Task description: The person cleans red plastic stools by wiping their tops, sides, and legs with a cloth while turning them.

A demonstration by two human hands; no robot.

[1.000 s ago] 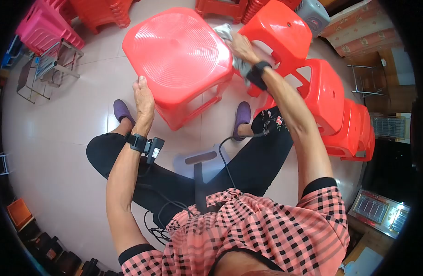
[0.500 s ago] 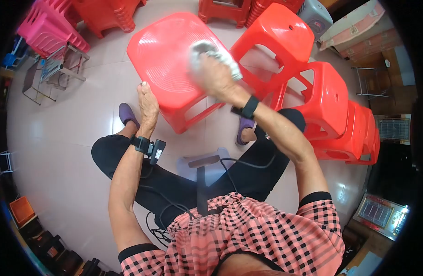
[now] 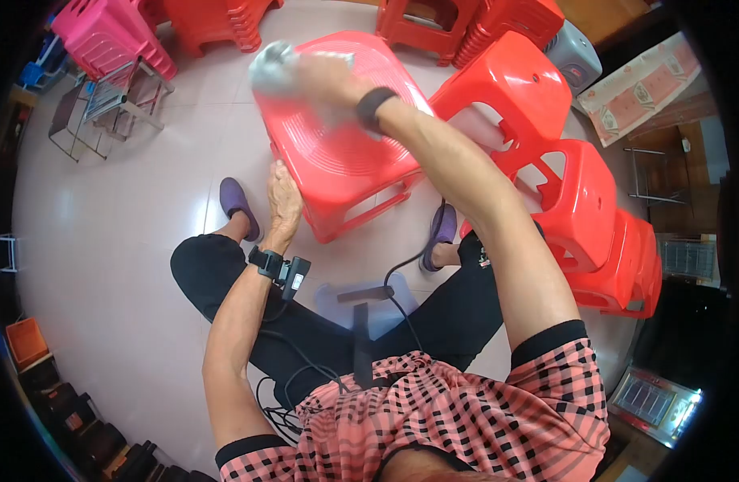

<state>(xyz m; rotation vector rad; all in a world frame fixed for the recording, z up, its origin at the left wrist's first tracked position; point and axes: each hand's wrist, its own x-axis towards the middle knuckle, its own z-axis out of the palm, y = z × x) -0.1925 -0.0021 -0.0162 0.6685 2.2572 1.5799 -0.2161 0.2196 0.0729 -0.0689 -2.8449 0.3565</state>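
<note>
A red plastic stool point(image 3: 345, 140) with a ringed seat stands upright on the floor in front of me. My left hand point(image 3: 284, 197) grips the near left edge of its seat. Over the far left corner of the seat, my right hand point(image 3: 327, 80) is blurred by motion, with a pale grey-white cloth point(image 3: 274, 71) in it. The cloth reaches past the seat's edge, and the right forearm crosses above the seat's far right part.
More red stools point(image 3: 506, 80) stand and lie to the right. Pink stools point(image 3: 104, 36) and a metal folding frame point(image 3: 124, 96) are at the upper left. A grey stool point(image 3: 574, 60) is at the upper right. Cables lie across my lap.
My right hand has swept the cloth from the seat's right edge across to its far left corner. My left hand still holds the stool's edge. The view has shifted slightly.
</note>
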